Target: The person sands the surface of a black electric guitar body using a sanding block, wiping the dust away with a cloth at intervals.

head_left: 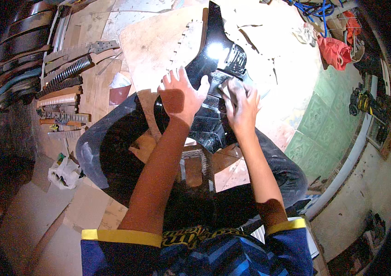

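A glossy black guitar body (195, 69) with a long pointed horn lies between my bent legs, and a bright light reflects off it. My left hand (180, 96) rests on its left side, fingers spread and thumb stretched out. On the right part of the body, my right hand (242, 105) presses down with bent fingers, bunched around what looks like a pale grey cloth (233, 89). Just above those fingers is a recessed, slotted part (236, 62) of the body. The fingers cover part of the surface beneath them.
Several guitar necks (69, 69) lie at the left beside a stack of dark curved bodies (30, 27). A reddish-brown cup-like piece (119, 89) stands near my left knee, with a white plastic bag (64, 172) farther down. At the right are red cloth (334, 53), blue cable (317, 10) and green tiles (326, 117).
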`<move>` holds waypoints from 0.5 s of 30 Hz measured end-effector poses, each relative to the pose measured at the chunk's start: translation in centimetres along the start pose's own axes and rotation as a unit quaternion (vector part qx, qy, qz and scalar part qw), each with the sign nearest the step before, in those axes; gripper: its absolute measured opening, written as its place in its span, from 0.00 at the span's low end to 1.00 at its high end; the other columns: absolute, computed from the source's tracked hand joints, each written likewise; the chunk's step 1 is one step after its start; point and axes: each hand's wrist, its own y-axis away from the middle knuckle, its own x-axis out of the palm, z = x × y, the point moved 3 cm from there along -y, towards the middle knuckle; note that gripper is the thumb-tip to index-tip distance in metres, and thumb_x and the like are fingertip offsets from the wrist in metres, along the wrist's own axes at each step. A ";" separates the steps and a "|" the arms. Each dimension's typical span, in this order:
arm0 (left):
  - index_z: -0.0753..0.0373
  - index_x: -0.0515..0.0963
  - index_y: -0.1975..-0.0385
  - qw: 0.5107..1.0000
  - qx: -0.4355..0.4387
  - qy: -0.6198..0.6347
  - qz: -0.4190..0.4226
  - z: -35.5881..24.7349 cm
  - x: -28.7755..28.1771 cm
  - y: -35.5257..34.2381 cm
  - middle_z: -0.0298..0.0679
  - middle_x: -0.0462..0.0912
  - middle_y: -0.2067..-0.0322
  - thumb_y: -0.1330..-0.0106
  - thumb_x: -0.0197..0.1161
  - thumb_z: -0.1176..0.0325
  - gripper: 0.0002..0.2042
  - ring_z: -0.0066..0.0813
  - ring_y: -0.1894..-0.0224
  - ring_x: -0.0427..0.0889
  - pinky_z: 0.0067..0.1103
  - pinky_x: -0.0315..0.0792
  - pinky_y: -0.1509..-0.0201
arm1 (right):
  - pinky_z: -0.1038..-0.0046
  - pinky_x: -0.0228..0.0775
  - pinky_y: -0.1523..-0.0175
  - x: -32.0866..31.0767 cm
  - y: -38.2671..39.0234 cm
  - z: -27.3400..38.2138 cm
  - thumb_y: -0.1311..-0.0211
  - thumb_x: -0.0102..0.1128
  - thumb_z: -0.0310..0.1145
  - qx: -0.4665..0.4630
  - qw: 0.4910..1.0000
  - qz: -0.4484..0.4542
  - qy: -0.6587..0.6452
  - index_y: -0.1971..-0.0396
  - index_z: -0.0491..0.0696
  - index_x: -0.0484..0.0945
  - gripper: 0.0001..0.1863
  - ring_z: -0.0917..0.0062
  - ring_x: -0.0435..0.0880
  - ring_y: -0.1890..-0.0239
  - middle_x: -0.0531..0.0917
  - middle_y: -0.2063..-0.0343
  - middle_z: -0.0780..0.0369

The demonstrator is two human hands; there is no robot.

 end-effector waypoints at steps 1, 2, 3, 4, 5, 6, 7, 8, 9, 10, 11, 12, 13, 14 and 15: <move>0.68 0.77 0.45 1.000 0.000 0.003 0.004 -0.2 0.1 0.2 0.52 0.79 0.49 0.38 0.60 0.38 0.36 0.49 0.45 0.77 0.45 0.71 0.43 | 0.56 0.68 0.44 -0.2 1.7 -1.1 0.41 0.71 0.35 0.000 1.000 0.007 0.010 0.44 0.57 0.82 0.23 0.55 0.76 0.50 0.79 0.52 0.55; 0.68 0.77 0.45 1.000 -0.001 0.001 0.005 -0.1 0.0 -0.1 0.52 0.79 0.49 0.38 0.60 0.38 0.36 0.49 0.45 0.77 0.45 0.71 0.43 | 0.55 0.68 0.44 -0.1 4.5 -2.4 0.41 0.71 0.36 -0.003 1.000 0.012 0.016 0.44 0.57 0.82 0.23 0.55 0.76 0.50 0.79 0.52 0.55; 0.68 0.77 0.45 1.000 -0.003 -0.001 0.001 0.0 -0.1 -0.2 0.52 0.79 0.49 0.38 0.60 0.38 0.36 0.49 0.45 0.77 0.45 0.71 0.43 | 0.54 0.68 0.45 -0.1 7.6 -3.3 0.41 0.72 0.37 -0.021 0.999 -0.013 0.022 0.45 0.57 0.83 0.23 0.58 0.77 0.49 0.79 0.51 0.56; 0.68 0.77 0.45 1.000 -0.002 -0.009 0.000 0.7 -0.4 -0.1 0.52 0.79 0.49 0.38 0.60 0.38 0.36 0.49 0.45 0.77 0.45 0.71 0.44 | 0.54 0.67 0.46 -0.8 9.5 -3.0 0.42 0.72 0.37 -0.022 0.999 0.029 0.036 0.45 0.58 0.84 0.23 0.60 0.77 0.49 0.80 0.51 0.57; 0.68 0.77 0.46 1.000 0.003 -0.011 -0.003 0.8 -0.6 -0.2 0.53 0.80 0.50 0.38 0.60 0.38 0.35 0.50 0.45 0.77 0.45 0.71 0.44 | 0.55 0.68 0.45 -0.6 9.1 -2.7 0.43 0.72 0.36 -0.010 1.000 0.005 0.029 0.45 0.58 0.84 0.23 0.59 0.77 0.49 0.80 0.51 0.56; 0.68 0.77 0.46 1.000 0.006 -0.006 0.004 0.6 -0.3 0.0 0.53 0.80 0.50 0.38 0.60 0.38 0.35 0.50 0.45 0.77 0.45 0.71 0.44 | 0.55 0.68 0.45 -1.1 9.2 -2.1 0.43 0.72 0.35 0.012 0.999 -0.016 0.034 0.45 0.59 0.84 0.23 0.58 0.77 0.49 0.80 0.51 0.56; 0.68 0.77 0.46 1.000 0.007 -0.002 -0.007 0.4 -0.1 0.0 0.53 0.80 0.50 0.38 0.60 0.38 0.35 0.50 0.46 0.77 0.44 0.71 0.45 | 0.55 0.68 0.45 -0.6 7.8 -1.9 0.43 0.72 0.34 0.016 0.999 -0.014 0.033 0.45 0.59 0.84 0.23 0.57 0.77 0.49 0.80 0.51 0.55; 0.68 0.77 0.46 1.000 0.011 0.001 -0.023 0.2 0.1 -0.1 0.53 0.80 0.51 0.38 0.60 0.38 0.35 0.50 0.46 0.78 0.44 0.71 0.45 | 0.55 0.68 0.44 0.3 4.9 -1.5 0.44 0.71 0.33 0.019 0.999 -0.019 0.030 0.45 0.59 0.83 0.23 0.56 0.77 0.49 0.79 0.51 0.54; 0.68 0.77 0.46 1.000 0.004 -0.010 -0.009 -0.1 -0.1 -0.1 0.53 0.80 0.50 0.37 0.60 0.38 0.35 0.50 0.46 0.78 0.44 0.71 0.44 | 0.55 0.68 0.43 0.3 1.9 -0.3 0.43 0.70 0.33 0.015 1.000 -0.025 0.012 0.45 0.58 0.83 0.23 0.54 0.76 0.49 0.78 0.50 0.52; 0.68 0.77 0.46 1.000 0.006 -0.008 -0.009 -0.3 0.0 -0.1 0.53 0.80 0.50 0.37 0.60 0.38 0.35 0.50 0.46 0.78 0.44 0.71 0.44 | 0.55 0.68 0.43 0.5 0.1 0.2 0.43 0.70 0.33 0.040 0.999 -0.013 0.023 0.43 0.58 0.81 0.25 0.53 0.76 0.48 0.77 0.49 0.51; 0.68 0.77 0.46 1.000 0.005 -0.003 -0.006 -0.1 0.2 0.0 0.53 0.80 0.50 0.37 0.60 0.38 0.36 0.50 0.46 0.77 0.44 0.71 0.44 | 0.54 0.68 0.43 0.5 0.7 -0.1 0.43 0.70 0.33 0.035 0.999 -0.007 0.016 0.43 0.59 0.81 0.25 0.53 0.76 0.48 0.77 0.48 0.51; 0.68 0.77 0.45 1.000 0.005 0.002 -0.005 0.1 0.2 -0.2 0.53 0.80 0.49 0.37 0.59 0.38 0.36 0.50 0.46 0.77 0.44 0.71 0.44 | 0.53 0.67 0.43 0.9 1.1 -0.6 0.43 0.70 0.33 0.027 1.000 -0.003 0.006 0.43 0.59 0.81 0.25 0.53 0.75 0.48 0.77 0.48 0.51; 0.68 0.77 0.45 1.000 0.004 0.002 -0.004 0.2 0.2 0.0 0.53 0.80 0.49 0.37 0.59 0.38 0.36 0.50 0.46 0.77 0.44 0.71 0.44 | 0.52 0.67 0.44 0.8 3.6 -1.4 0.44 0.71 0.34 0.035 0.999 0.007 0.020 0.44 0.59 0.82 0.25 0.53 0.75 0.47 0.77 0.47 0.52; 0.68 0.77 0.45 1.000 0.003 -0.010 0.000 0.4 0.0 -0.1 0.53 0.80 0.49 0.37 0.59 0.37 0.36 0.50 0.46 0.77 0.44 0.71 0.44 | 0.51 0.66 0.44 0.7 7.2 -2.2 0.45 0.71 0.34 0.038 0.999 0.015 0.032 0.44 0.60 0.82 0.25 0.54 0.75 0.47 0.77 0.47 0.52; 0.68 0.77 0.45 1.000 0.003 -0.019 0.007 0.3 -0.1 -0.1 0.53 0.79 0.49 0.37 0.59 0.37 0.36 0.49 0.45 0.77 0.44 0.71 0.44 | 0.49 0.64 0.45 0.2 10.4 -3.5 0.45 0.72 0.36 0.021 0.999 0.005 0.029 0.46 0.62 0.83 0.23 0.55 0.76 0.46 0.78 0.47 0.53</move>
